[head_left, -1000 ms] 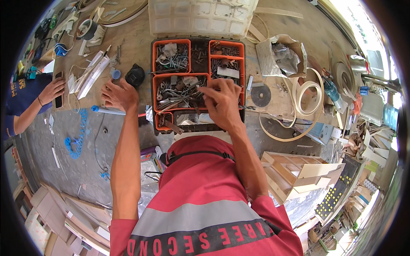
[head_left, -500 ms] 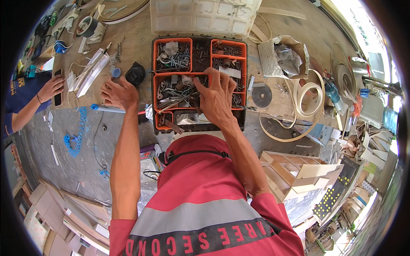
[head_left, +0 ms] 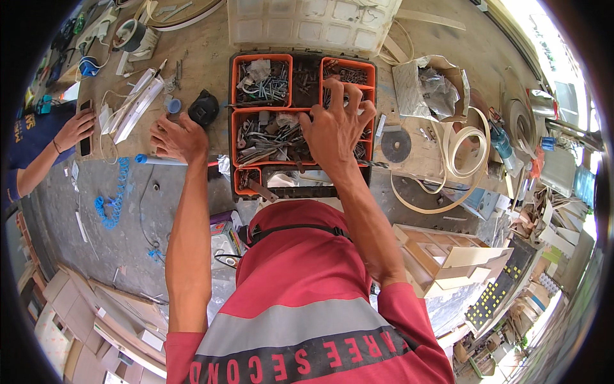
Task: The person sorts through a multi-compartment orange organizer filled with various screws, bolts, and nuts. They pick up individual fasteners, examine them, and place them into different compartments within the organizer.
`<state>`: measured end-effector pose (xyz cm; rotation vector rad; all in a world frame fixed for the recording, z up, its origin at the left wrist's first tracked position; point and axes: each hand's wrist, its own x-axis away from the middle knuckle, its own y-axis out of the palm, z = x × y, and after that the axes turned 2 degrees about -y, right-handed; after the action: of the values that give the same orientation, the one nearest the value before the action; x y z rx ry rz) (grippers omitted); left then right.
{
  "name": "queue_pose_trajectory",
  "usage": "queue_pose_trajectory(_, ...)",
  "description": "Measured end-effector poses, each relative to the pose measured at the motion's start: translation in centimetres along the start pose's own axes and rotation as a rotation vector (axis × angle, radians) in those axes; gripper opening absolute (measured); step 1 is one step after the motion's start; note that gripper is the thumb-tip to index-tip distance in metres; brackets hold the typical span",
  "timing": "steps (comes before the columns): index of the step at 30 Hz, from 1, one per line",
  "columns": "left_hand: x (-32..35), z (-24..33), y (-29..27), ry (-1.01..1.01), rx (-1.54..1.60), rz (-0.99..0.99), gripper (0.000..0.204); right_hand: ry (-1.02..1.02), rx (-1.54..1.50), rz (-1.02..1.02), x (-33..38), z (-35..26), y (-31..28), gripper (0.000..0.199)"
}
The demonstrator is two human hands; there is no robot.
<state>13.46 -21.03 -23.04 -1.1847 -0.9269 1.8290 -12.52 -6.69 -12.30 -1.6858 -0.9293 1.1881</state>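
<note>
My right hand point(head_left: 338, 125) is over the right side of a black organizer case point(head_left: 307, 97), its fingers spread and bent above the small orange compartments. Nothing shows in its grasp, though the fingertips partly cover the contents. Screws and small hardware point(head_left: 345, 72) fill the upper right bin. Below and left of the hand, a wide orange bin holds a heap of mixed metal bits and fasteners point(head_left: 268, 137). My left hand point(head_left: 180, 137) rests on the table's front edge, fingers apart, beside a small blue cap point(head_left: 173, 106) and a black rounded tape measure point(head_left: 203, 109).
The case's clear lid point(head_left: 310, 25) is folded back behind it. To the right lie a dark round disc point(head_left: 396, 146), a carton with plastic bags point(head_left: 430, 89) and coiled edging strip point(head_left: 465, 150). At far left, another person's hand point(head_left: 77, 127) touches a phone point(head_left: 86, 137).
My right hand has moved from the wide bin up and to the right, over the right-hand compartments, and its fingers have spread. My left hand stays in place.
</note>
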Motion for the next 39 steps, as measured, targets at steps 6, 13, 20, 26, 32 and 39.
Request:
queue_pose_trajectory(6,0.0,0.1,-0.2,-0.010,0.008,-0.010,0.043,-0.083,0.052,0.158,0.3,-0.4,1.4,0.015)
queue_pose_trajectory(13,0.1,0.0,-0.2,0.001,0.039,-0.010,0.045,-0.149,0.081,0.191,0.7,-0.1,1.6,0.016)
queue_pose_trajectory(20,0.1,0.3,-0.3,-0.013,0.071,-0.004,0.045,0.007,0.072,0.214,1.4,-1.2,2.7,0.010)
queue_pose_trajectory(26,0.1,0.6,-0.8,-0.041,0.050,-0.033,0.046,0.006,-0.241,0.269,0.0,0.1,-1.0,0.008)
queue_pose_trajectory(32,0.1,0.9,-0.8,-0.052,0.037,-0.032,0.045,0.237,-0.908,0.258,-0.2,3.2,-3.1,0.014)
queue_pose_trajectory(39,0.0,0.8,-0.8,-0.046,0.043,-0.039,0.045,0.234,-0.924,0.327,-0.7,2.8,-3.5,0.014)
